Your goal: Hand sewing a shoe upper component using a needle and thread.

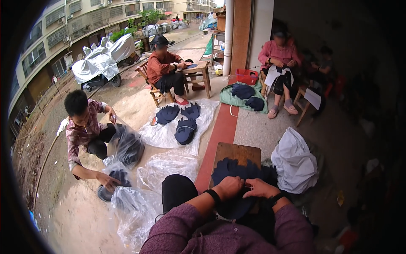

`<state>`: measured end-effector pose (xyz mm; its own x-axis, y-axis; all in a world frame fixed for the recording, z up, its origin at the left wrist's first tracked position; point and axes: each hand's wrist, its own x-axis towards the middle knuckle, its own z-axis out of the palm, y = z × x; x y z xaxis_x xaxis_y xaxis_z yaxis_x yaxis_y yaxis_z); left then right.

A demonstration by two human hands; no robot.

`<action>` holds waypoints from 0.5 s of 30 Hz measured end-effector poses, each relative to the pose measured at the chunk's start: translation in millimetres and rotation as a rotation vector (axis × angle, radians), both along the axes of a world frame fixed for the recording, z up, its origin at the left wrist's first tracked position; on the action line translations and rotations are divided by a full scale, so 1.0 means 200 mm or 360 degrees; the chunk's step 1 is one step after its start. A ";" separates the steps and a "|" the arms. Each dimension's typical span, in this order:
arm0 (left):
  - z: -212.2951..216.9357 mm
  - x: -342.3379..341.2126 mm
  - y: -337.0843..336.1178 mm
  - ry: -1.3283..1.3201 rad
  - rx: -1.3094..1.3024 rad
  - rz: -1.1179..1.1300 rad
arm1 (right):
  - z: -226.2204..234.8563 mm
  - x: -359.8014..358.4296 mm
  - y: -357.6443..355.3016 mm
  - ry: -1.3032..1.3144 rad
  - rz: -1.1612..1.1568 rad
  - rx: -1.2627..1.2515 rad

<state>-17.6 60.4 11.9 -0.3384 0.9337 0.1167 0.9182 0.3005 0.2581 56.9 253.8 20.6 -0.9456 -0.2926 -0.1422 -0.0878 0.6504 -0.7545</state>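
Note:
A fanned row of dark navy fabric pieces [237, 169] with jagged edges lies on a small wooden table [239, 151] before me. More dark fabric [231, 208] spreads under my wrists toward my lap. My left hand [230, 187] is closed above the cloth, fingertips turned inward. Close beside it, my right hand [261, 189] is pinched, thumb and forefinger facing the left hand. A thin pale sliver shows between the fingertips, too small to name. What either hand grips is mostly hidden by the fingers.
A white sack [294, 163] stands right of the table. At left, a crouching person [91, 131] handles clear plastic bags [135, 211] and dark bundles. Fabric stacks [185, 130] rest on plastic sheeting ahead. Two seated people [163, 70] work farther off, near a red basket [247, 76].

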 end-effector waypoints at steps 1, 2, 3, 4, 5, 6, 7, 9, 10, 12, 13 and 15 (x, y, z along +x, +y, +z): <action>0.01 0.01 0.00 0.0003 -0.0005 -0.0005 | 0.01 0.01 0.00 -0.0031 0.0027 0.0014; 0.00 0.01 0.00 0.0007 0.0030 -0.0015 | 0.03 0.02 -0.01 -0.0066 0.0062 0.0023; -0.01 0.01 -0.01 0.0004 0.0062 -0.0031 | 0.04 0.02 -0.01 -0.0086 0.0091 0.0134; -0.02 -0.01 0.00 0.0006 0.0032 -0.0006 | 0.04 0.00 -0.01 -0.0048 0.0138 0.0178; -0.09 -0.04 0.00 0.0027 0.0066 0.0005 | 0.03 -0.01 -0.01 -0.0022 0.0188 0.0221; -0.09 -0.06 0.01 0.0126 0.0117 -0.0046 | 0.04 -0.02 -0.01 0.0009 0.0184 0.0300; -0.07 -0.07 0.00 0.0174 0.0079 -0.0067 | 0.04 -0.03 -0.02 0.0027 0.0193 0.0367; -0.05 -0.10 -0.01 0.0095 0.0057 -0.0034 | 0.07 -0.05 -0.06 0.0024 0.0146 0.0320; -0.04 -0.11 0.00 0.0063 0.0009 -0.0040 | 0.05 -0.05 -0.06 0.0051 0.0089 0.0357; -0.06 -0.14 0.01 0.0041 -0.0046 -0.0072 | -0.03 -0.05 -0.06 0.0233 0.0010 0.0378; -0.08 -0.16 0.01 0.0052 -0.0045 -0.0093 | -0.04 -0.05 -0.06 0.0180 -0.0009 0.0400; -0.03 -0.16 -0.03 -0.0026 -0.0060 -0.0102 | -0.05 -0.03 -0.05 0.0144 -0.0056 0.0413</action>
<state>-48.8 53.8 5.5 -0.2793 0.9572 0.0757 0.9316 0.2510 0.2629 51.6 244.2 9.9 -0.9668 -0.2243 -0.1223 -0.1214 0.8246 -0.5525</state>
